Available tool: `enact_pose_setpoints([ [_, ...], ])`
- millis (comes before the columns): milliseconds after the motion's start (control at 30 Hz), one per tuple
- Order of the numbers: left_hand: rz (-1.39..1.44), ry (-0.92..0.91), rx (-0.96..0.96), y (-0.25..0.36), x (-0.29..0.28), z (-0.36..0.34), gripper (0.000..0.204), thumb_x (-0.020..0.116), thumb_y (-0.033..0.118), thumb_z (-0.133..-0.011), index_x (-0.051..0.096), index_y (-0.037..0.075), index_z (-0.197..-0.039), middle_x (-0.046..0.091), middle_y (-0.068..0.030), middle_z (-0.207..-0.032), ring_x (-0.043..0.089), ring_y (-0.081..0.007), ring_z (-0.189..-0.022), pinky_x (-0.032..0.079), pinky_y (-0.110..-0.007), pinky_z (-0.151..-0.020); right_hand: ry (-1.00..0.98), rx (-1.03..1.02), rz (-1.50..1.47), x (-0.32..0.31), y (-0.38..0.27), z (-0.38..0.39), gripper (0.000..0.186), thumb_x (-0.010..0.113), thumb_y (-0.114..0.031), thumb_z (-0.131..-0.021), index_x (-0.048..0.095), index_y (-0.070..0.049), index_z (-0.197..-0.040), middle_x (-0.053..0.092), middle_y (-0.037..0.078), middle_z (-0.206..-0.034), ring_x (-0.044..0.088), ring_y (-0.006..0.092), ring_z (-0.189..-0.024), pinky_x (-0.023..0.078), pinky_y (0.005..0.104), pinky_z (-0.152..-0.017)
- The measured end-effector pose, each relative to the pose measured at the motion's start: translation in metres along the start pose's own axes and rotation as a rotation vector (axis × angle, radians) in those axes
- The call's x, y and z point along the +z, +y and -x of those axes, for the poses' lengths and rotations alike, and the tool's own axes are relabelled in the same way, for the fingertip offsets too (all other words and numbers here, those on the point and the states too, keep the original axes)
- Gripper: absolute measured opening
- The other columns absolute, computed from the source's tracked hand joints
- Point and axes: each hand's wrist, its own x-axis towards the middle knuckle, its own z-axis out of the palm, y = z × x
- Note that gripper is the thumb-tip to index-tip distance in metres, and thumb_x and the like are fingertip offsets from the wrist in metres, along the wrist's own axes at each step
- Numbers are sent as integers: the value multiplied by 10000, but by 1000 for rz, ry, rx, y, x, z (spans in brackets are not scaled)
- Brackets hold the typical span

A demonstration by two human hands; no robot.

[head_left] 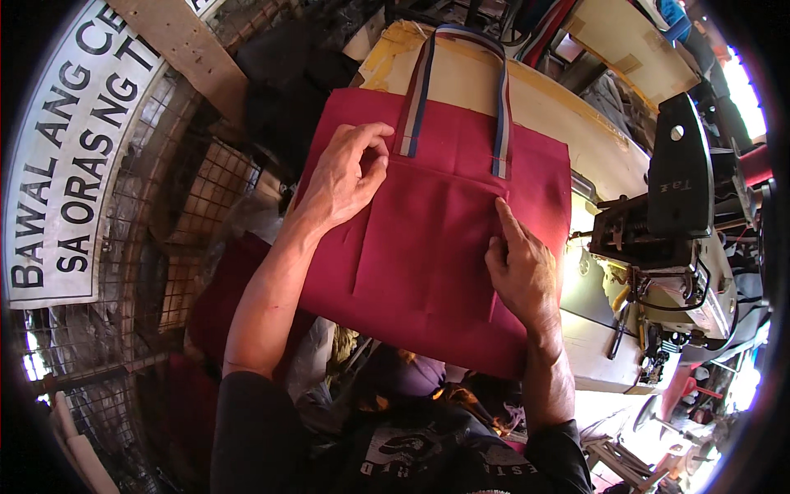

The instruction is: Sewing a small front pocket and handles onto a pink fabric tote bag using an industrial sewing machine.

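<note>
A maroon fabric panel (436, 263) with a stitched pocket-like outline fills the middle. A looped strap (424, 74) in grey, blue and red stripes lies at its top, both ends on the cloth. My left hand (350, 169) rests on the upper left of the panel, left of the strap, index finger reaching forward and other fingers curled, nothing visible in it. My right hand (522, 267) touches the right part, below the strap's right end, index finger extended along a seam line and other fingers bent, holding nothing visible.
A pale worktable (617, 173) lies beneath the cloth. A black sewing machine (679, 173) with a lit lamp stands at right. A wire grille (189, 198), a white sign (58, 189) and a wooden board (173, 45) line the left. Dark maroon cloth (222, 296) hangs below the grille.
</note>
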Motion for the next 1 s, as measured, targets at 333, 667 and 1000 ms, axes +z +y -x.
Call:
enact_pose_setpoints([
  [333, -64, 62, 20, -3, 7, 2, 405, 713, -10, -889, 610, 79, -1270, 671, -44, -937, 597, -257, -1054, 502, -417, -906, -14, -16, 2, 3, 1, 1, 551, 611, -126, -931, 524, -86, -1475, 711, 194, -1075, 697, 358, -941, 547, 452, -823],
  [667, -52, 68, 69, -10, 5, 0, 390, 711, -61, -852, 642, 66, -1213, 657, -81, -909, 651, -245, -932, 522, -377, -878, 9, -17, 56, 5, 1, 1, 566, 603, -172, -929, 492, -52, -1472, 683, 180, -1020, 696, 375, -873, 567, 496, -768],
  [1000, -80, 32, 35, 0, 6, -4, 329, 688, -69, -871, 668, 56, -1175, 631, -53, -922, 622, -195, -927, 493, -350, -919, -46, 24, 38, 2, -1, 0, 528, 593, -154, -943, 510, -47, -1454, 681, 171, -1015, 685, 369, -876, 561, 482, -747],
])
